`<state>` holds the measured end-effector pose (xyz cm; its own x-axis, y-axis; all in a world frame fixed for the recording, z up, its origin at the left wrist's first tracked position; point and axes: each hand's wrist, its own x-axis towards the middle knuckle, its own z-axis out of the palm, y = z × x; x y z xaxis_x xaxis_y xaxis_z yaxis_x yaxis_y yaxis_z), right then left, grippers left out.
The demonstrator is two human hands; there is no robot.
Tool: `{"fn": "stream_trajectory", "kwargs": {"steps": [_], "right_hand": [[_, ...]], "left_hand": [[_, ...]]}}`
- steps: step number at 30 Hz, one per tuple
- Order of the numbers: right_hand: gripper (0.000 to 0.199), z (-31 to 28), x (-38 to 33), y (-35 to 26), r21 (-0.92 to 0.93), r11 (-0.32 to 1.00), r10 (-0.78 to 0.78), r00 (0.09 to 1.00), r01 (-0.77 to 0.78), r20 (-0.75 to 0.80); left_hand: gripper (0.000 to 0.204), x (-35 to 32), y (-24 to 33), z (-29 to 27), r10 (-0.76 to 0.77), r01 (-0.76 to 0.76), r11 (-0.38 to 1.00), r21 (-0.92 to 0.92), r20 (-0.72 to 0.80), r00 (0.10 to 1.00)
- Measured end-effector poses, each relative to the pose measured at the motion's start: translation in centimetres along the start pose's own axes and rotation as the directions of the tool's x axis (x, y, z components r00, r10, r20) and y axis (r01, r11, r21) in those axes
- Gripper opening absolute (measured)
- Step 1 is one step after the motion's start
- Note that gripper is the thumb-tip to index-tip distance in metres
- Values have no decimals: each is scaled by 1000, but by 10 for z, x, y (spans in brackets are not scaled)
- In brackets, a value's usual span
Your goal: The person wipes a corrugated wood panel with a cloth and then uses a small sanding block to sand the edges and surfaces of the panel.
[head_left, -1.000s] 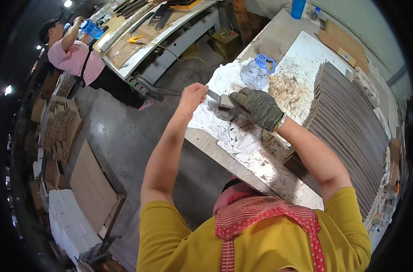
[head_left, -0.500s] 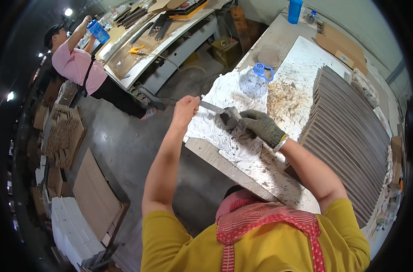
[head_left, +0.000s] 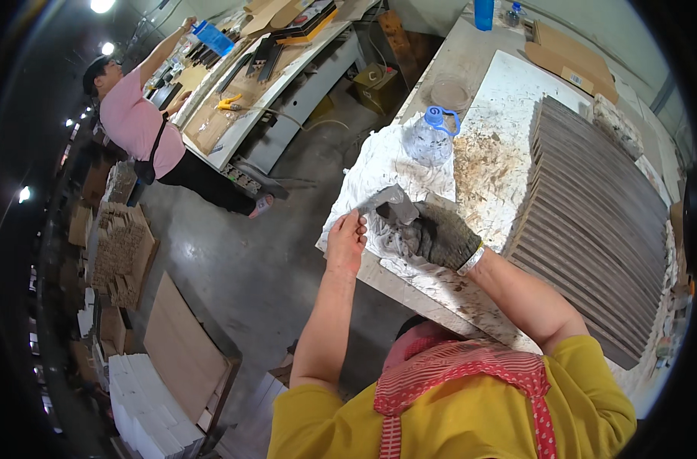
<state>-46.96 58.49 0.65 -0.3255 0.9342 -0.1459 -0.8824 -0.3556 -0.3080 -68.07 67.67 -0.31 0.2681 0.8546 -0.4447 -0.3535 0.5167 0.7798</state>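
Note:
My bare left hand [head_left: 347,243] is closed at the near end of a grey flat strip [head_left: 373,202], over the left edge of the workbench. The strip runs up to a dark grey angular piece [head_left: 399,205], smeared and block-like, whose exact kind I cannot make out. My right hand [head_left: 449,236], in a dark dirty glove, is wrapped round that piece from the right; its fingertips are partly hidden. Beneath both lies a crumpled white cloth or sheet [head_left: 364,174] with dark smears. Just beyond stands a clear water bottle [head_left: 429,144] with a blue handled cap.
Long grey-brown strips [head_left: 593,229] lie stacked on the bench's right side. Brown debris [head_left: 482,164] covers a white board. Farther back are cardboard [head_left: 570,61] and a blue cup [head_left: 484,14]. A person in pink [head_left: 138,122] stands at another table, far left.
My left hand has come nearer to me and right, closer to my gloved hand, so less strip shows between them. The person in pink has shifted, an arm raised toward the blue jug.

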Motion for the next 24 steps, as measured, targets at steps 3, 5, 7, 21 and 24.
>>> {"fn": "stream_trajectory", "kwargs": {"steps": [3,5,7,21,24], "right_hand": [[33,-6,1,3,69,998,3,998,0,-55],[36,-10,1,6,17,998,-60,993,62,-106],[37,-12,-1,7,12,1000,-28,998,29,-61],[37,4,0,11,70,997,-15,999,17,-37],[32,14,1,7,43,999,-21,992,26,-125]], "left_hand": [[14,-3,-6,0,5,-6,997,-80,-17,1000],[13,-7,-12,3,29,-35,992,-125,-48,998],[13,-12,-19,8,-4,3,998,-64,-14,1000],[7,-36,-23,8,434,-403,794,455,40,900],[5,-47,-21,4,613,-562,225,796,333,717]]}}
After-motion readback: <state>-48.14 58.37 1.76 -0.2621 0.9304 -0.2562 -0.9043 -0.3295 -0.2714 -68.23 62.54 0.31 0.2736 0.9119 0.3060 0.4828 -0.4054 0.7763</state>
